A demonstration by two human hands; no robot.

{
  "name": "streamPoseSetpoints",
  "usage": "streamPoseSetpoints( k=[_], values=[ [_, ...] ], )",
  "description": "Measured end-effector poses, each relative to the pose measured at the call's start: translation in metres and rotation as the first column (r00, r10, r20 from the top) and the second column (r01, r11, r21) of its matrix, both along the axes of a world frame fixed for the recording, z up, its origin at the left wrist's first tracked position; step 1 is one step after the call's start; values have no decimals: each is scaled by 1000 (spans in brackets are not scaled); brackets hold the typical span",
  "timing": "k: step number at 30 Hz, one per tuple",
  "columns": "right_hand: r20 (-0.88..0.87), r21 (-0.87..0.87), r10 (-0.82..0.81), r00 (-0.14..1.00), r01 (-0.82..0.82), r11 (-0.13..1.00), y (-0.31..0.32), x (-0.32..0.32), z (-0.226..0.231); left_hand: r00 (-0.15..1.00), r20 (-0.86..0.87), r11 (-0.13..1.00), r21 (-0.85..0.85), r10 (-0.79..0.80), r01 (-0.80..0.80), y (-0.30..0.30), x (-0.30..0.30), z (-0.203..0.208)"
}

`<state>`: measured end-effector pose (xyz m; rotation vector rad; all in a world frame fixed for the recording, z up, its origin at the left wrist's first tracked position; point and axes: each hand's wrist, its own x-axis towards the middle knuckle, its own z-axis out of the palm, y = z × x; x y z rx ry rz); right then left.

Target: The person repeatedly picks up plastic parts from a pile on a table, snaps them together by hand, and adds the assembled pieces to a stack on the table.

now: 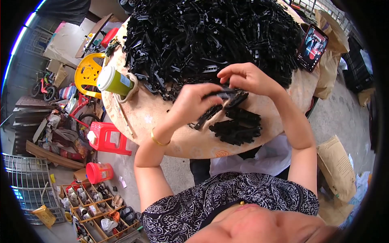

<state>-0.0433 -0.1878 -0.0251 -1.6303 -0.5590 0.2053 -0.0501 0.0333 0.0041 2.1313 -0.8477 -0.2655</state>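
Observation:
A big heap of black plastic parts (210,36), thin and slotted like small clips or rails, covers the far part of a round table. At its near edge my left hand (193,101) is closed, fingers and thumb around a black plastic part (223,95); motion blurs it slightly. My right hand (248,77) hovers just beyond and to the right, its fingers curled toward the thumb; whatever they pinch is too small to make out. Closer to me lies a smaller cluster of black parts (237,128) on the patterned tablecloth (162,139).
On the table's left stands a green cup with a white lid (115,81). A phone (313,47) leans at the right beside brown paper (330,52). Around the floor are a yellow chair (87,75), a red stool (108,138), a red bucket (99,173), a shoe rack (95,214) and a paper sack (335,168).

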Motion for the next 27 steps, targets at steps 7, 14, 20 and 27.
streamPoseSetpoints(
  k=[7, 14, 20, 27],
  values=[
    [677, -424, -55, 734, 450, 786, 18, -3, -29, 916, 244, 948, 75, -318, 309, -17, -5, -9],
    [728, -541, 72, 681, 508, 670, 22, -6, -27, 796, 600, 948, 203, 79, -247, -13, 51, -28],
    [326, -117, -311, 893, 365, 924, 11, -3, -3, 805, 591, 945, 232, 49, -228, -16, 53, -24],
    [256, 87, -325, 911, 313, 946, 4, 5, -9, 742, 670, 969, 167, 25, -184, -27, 46, -29]
  ],
)
